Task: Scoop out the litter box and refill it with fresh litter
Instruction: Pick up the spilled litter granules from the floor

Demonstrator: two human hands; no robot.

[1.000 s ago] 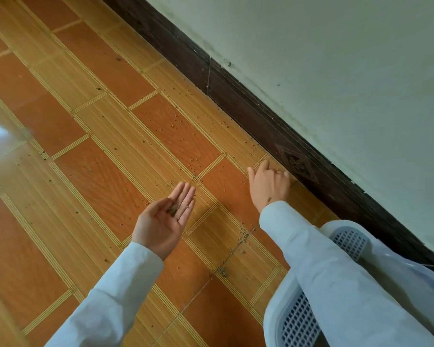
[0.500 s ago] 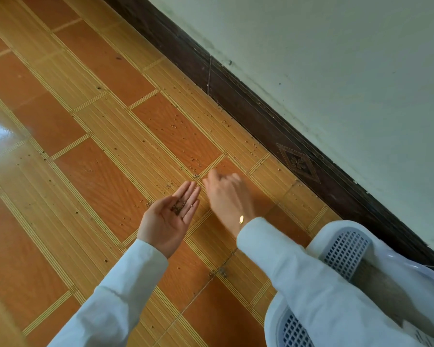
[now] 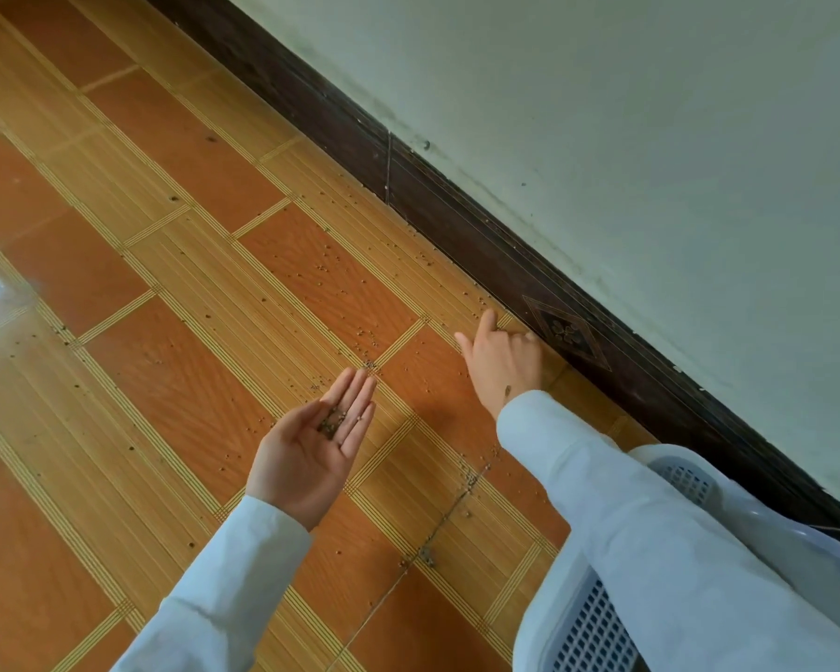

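My left hand (image 3: pixel 311 451) is held palm up above the tiled floor, fingers straight, with a small heap of dark litter grains (image 3: pixel 333 420) lying on the fingers. My right hand (image 3: pixel 503 363) reaches down to the floor beside the dark skirting board; its fingers are curled under at the floor and I cannot tell what they hold. Loose litter grains (image 3: pixel 333 271) lie scattered over the orange tiles. A pale plastic litter box (image 3: pixel 588 637) with a gridded rim shows at the bottom right, largely covered by my right sleeve.
A dark skirting board (image 3: pixel 457 225) with a carved diamond ornament (image 3: pixel 566 332) runs diagonally under a pale green wall. The tiled floor (image 3: pixel 166 380) stretches left, with a bright glare patch at the far left edge.
My right hand has moved from beside my left hand's fingertips back out to the skirting board. My left hand has stayed palm up with the grains on it.
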